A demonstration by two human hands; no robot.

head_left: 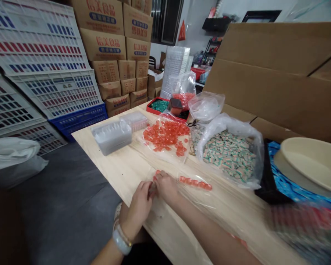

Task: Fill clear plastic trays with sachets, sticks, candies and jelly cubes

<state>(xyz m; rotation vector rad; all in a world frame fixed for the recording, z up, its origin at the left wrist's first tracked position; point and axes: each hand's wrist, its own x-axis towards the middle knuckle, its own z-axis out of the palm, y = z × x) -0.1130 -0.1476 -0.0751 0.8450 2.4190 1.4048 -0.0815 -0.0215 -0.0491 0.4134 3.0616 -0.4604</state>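
Note:
Near the table's front edge, my left hand (141, 201) and my right hand (166, 188) are close together with bent fingers. Both are closed on something small that the fingers mostly hide. A small orange-red piece (157, 172) shows just beyond my right fingertips. To the right of my right hand lies clear plastic film with a row of orange-red pieces (195, 183). Farther back, a pile of orange-red pieces (167, 132) is spread on a clear plastic sheet. A stack of clear plastic trays (111, 136) stands at the left.
An open plastic bag (228, 154) of green, white and pink pieces sits on the wooden table (110, 167). Behind are a red tray (151, 108) and a bag (184, 90) of red pieces. A cream basin (309, 162) stands right; crates (60, 92) and cartons (102, 44) rise left.

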